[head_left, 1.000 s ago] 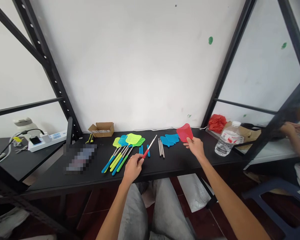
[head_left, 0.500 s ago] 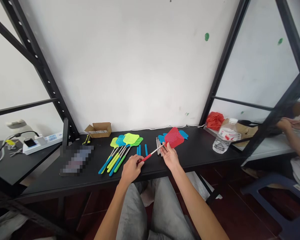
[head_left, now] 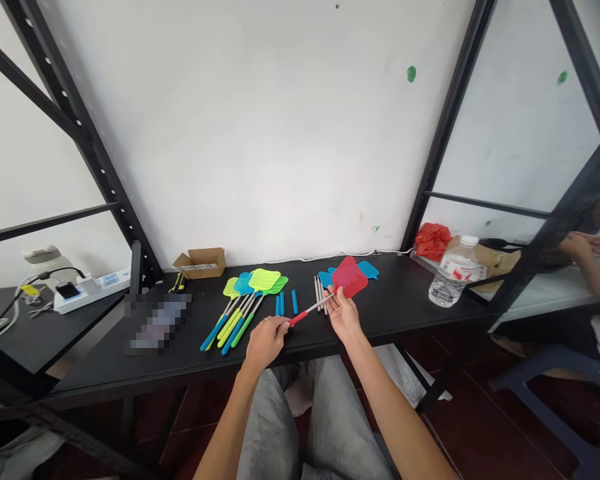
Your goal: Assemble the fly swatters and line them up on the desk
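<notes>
Between my two hands is a red fly swatter (head_left: 349, 277), slanting up to the right above the table. My left hand (head_left: 268, 341) is closed around its red handle. At the upper end, my right hand (head_left: 343, 313) holds the metal rod just below the red head, fingers partly spread behind it. Left of my hands lie several assembled fly swatters (head_left: 237, 320) with yellow, blue and green heads. Blue handle sleeves (head_left: 295, 302) lie near my left hand. Behind my right hand are loose metal rods (head_left: 319, 293) and blue swatter heads (head_left: 367, 270).
A small open cardboard box (head_left: 200, 264), a cutter (head_left: 179, 283) and a blurred flat object (head_left: 160, 323) are on the left. A water bottle (head_left: 453, 273) and red plastic bag (head_left: 433, 239) stand right. Another person's hands (head_left: 580, 245) show far right, behind a black post.
The view has shifted slightly. My left hand still grips the red handle, and my right hand still holds the rod near the head, its fingers slightly rearranged.
</notes>
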Action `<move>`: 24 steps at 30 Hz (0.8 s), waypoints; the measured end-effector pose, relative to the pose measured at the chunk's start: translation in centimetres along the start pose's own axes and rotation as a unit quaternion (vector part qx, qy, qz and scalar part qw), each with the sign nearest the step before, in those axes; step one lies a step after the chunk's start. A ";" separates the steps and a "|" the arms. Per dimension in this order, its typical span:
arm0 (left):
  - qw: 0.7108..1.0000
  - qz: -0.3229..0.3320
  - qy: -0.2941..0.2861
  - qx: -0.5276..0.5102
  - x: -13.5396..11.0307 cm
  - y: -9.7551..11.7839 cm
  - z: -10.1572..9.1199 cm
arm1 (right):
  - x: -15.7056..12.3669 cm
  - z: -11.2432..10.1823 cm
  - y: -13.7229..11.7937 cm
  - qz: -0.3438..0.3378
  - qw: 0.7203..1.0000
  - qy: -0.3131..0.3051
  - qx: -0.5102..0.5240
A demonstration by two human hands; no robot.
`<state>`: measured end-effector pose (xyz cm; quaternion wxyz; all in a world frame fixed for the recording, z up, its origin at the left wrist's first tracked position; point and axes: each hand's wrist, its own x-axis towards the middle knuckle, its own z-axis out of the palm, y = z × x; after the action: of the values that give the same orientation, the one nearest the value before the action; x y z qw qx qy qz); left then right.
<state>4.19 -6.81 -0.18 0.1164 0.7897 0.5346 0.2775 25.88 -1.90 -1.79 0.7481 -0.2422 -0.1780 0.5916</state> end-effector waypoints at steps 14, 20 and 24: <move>1.000 0.015 0.014 -0.023 -0.1 0.1 -0.2 | -0.5 0.8 0.5 -0.036 0.997 -0.029 -0.064; 0.999 0.006 0.014 -0.033 -0.1 0.2 -0.2 | -0.9 1.4 0.9 -0.058 0.994 -0.015 -0.091; 0.999 0.000 0.019 -0.035 -0.1 0.1 -0.2 | -1.0 1.6 1.2 -0.077 0.990 -0.002 -0.115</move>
<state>4.17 -7.02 -0.01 0.1341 0.7797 0.5267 0.3109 23.83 -2.46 -1.17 0.7584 -0.3107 -0.2649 0.5081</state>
